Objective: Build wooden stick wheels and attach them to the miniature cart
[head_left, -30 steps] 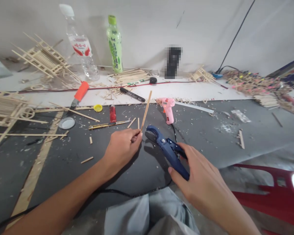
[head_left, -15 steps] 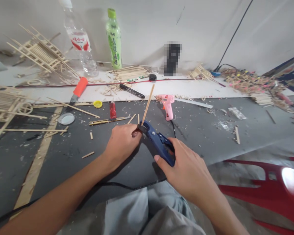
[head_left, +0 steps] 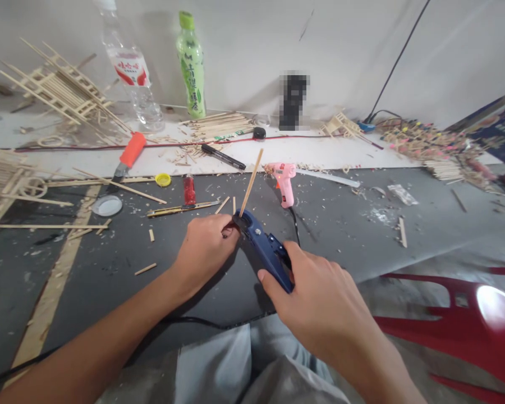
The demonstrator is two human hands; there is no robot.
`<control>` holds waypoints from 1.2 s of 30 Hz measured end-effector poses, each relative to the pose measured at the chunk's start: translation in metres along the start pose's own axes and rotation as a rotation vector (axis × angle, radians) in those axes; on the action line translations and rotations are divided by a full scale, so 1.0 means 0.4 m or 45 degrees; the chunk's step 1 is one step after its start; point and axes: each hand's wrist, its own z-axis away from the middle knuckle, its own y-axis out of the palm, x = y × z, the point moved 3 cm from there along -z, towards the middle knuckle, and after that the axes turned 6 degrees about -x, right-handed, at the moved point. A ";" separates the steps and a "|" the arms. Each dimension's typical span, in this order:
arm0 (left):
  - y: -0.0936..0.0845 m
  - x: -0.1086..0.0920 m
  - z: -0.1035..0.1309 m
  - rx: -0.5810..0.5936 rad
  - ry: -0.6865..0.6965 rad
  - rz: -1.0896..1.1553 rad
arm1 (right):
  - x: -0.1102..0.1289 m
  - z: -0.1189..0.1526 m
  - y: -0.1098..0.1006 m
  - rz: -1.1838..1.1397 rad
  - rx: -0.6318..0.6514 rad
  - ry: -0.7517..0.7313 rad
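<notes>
My left hand (head_left: 208, 242) is closed, its fingers pinched around the lower end of a thin wooden stick (head_left: 251, 183). The stick leans up and slightly right, with its lower part at the jaws of a blue hand-held cutter (head_left: 263, 245). My right hand (head_left: 317, 283) wraps the cutter's handles, thumb along the near side and fingers mostly hidden. The jaws meet the stick right beside my left fingertips; whether the blade has gone into the wood cannot be made out. Short stick pieces (head_left: 146, 269) lie on the dark table (head_left: 219, 292) near my left hand.
A pink glue gun (head_left: 285, 182) lies beyond the cutter, its cord running toward me. Left are a yellow utility knife (head_left: 180, 209), an orange-handled scraper (head_left: 131, 151) and stick models (head_left: 59, 87). Bottles (head_left: 191, 67) stand at the wall. A red chair (head_left: 454, 314) is at right.
The view has shifted a little, moving the scene left. The cutter's handle end has dipped slightly with my right hand. My left hand still holds the stick at the jaws.
</notes>
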 end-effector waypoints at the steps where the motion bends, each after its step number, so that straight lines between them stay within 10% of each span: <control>1: 0.000 0.000 0.000 -0.001 -0.001 0.002 | 0.003 0.001 -0.002 0.015 0.009 0.003; 16: -0.005 -0.002 -0.006 0.032 -0.054 0.038 | 0.051 0.006 0.004 0.134 -0.001 -0.018; 28: -0.048 0.006 -0.040 -0.070 -0.019 0.188 | -0.067 -0.093 -0.044 -0.174 -0.283 -0.144; 36: -0.062 0.044 -0.084 0.290 -0.533 1.086 | -0.036 -0.215 -0.023 -0.461 0.294 -0.821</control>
